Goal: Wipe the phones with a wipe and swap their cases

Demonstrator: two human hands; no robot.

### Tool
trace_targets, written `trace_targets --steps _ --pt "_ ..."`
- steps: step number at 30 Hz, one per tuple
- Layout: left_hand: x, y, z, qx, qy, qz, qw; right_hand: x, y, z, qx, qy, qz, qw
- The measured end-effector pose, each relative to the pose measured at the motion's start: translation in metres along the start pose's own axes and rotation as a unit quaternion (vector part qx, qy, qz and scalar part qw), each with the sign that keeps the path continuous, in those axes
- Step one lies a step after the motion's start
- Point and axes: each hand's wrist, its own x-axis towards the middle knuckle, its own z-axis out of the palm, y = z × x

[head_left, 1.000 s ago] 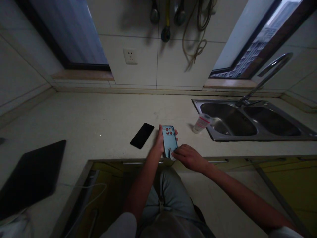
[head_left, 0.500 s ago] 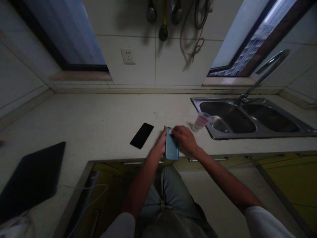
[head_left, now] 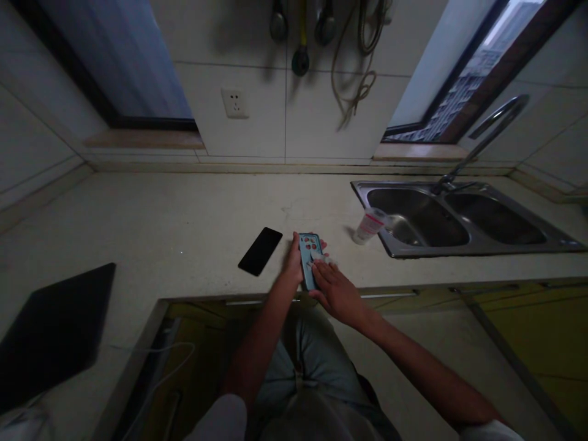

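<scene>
Where the phone sits: the blue-cased phone (head_left: 307, 260) is back-up with its camera cluster at the far end, at the near edge of the tabletop (head_left: 184, 214), between both hands.
Left grip: the left hand (head_left: 294, 264) is closed round the phone from its 9 o'clock side, with fingertips showing past the 3 o'clock edge.
Right grip: the right hand (head_left: 337, 293) comes in from 5 o'clock, its fingertips on a small white scrap (head_left: 321, 257) lying on the phone's back; I cannot tell whether they pinch it or only press it.
Sink: the sink (head_left: 367, 187) is a steel double basin at 2 o'clock of the phone; both bowls show dim bare metal.
Small container: the small container (head_left: 369, 225), white with a pink label, stands tilted just beside the sink's left rim; its contents are hidden.
Black phone: the black phone (head_left: 260, 251) lies flat, screen dark, near the blue one at 9 o'clock, apart from it.
Cut off: a dark slab (head_left: 50, 334) at 8 o'clock runs past the frame's left edge; the utensils (head_left: 301, 37) and cord (head_left: 353, 73) on the wall at 12 o'clock lose their tops.
Hard to make out: the scrap's material and the label's print are too small and dark to tell.
</scene>
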Motion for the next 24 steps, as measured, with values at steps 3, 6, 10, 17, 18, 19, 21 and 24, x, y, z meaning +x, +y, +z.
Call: trace_targets --steps 3,6,10,17,18,19,21,24 --pt "0.001 -0.002 0.003 0.007 0.007 0.0 1.0 0.021 0.005 0.003 -0.013 -0.012 0.044 0.999" --pt "0.002 -0.003 0.005 0.019 0.03 -0.002 0.999 0.049 0.013 0.004 -0.015 -0.018 0.092 0.995" --pt "0.004 -0.003 0.006 0.024 0.053 0.029 0.998 0.069 0.016 0.0 -0.004 -0.034 0.101 0.994" --pt "0.005 -0.003 0.005 0.029 0.058 0.05 0.997 0.037 -0.001 -0.008 0.007 -0.031 0.088 0.996" --pt "0.005 -0.002 0.006 0.019 0.054 0.053 0.997 0.028 -0.006 -0.008 0.009 -0.027 0.086 0.996" --pt "0.004 -0.001 0.006 0.01 0.053 0.061 0.997 0.02 -0.01 -0.007 0.013 -0.023 0.083 0.996" --pt "0.002 0.001 0.006 -0.002 0.055 0.084 0.995 0.005 -0.02 -0.005 0.025 -0.01 0.075 0.997" --pt "0.0 0.002 0.006 -0.015 0.049 0.101 0.994 -0.012 -0.032 -0.003 0.054 0.021 0.059 0.997"
